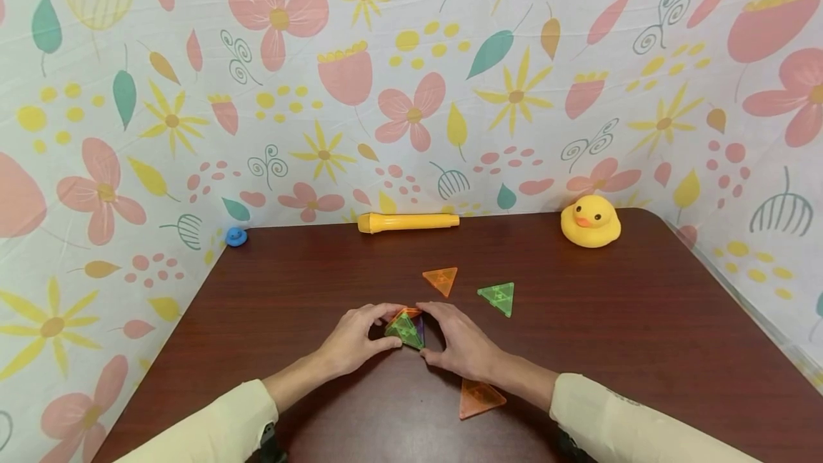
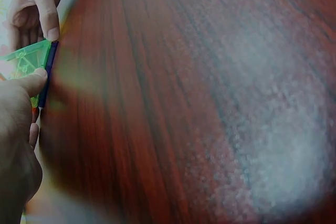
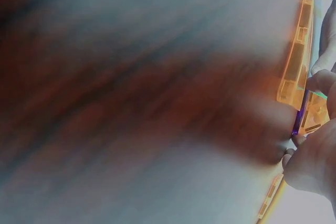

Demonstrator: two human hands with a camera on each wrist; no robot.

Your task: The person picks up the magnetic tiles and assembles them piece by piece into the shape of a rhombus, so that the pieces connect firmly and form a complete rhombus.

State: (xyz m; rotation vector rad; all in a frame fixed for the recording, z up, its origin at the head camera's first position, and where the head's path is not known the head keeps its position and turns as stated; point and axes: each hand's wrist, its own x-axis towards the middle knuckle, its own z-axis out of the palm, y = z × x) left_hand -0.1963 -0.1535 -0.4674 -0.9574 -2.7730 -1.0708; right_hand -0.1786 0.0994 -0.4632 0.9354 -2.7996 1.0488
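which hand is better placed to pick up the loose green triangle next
Probably the right hand: it's nearer the loose green triangle, while the left hand is across the tile structure both touch.

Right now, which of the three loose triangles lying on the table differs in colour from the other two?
The green triangle, lying beyond the right hand; the far orange triangle and near orange triangle share the other colour.

The left hand (image 1: 353,339) pinches a tilted translucent green tile (image 1: 406,331) beside an orange tile (image 1: 412,311), the right hand (image 1: 464,343) grips the cluster where a purple tile (image 1: 420,327) shows, and loose triangles lie flat: an orange triangle (image 1: 441,280) far, a green triangle (image 1: 499,297) right of it, a second orange triangle (image 1: 479,399) near.
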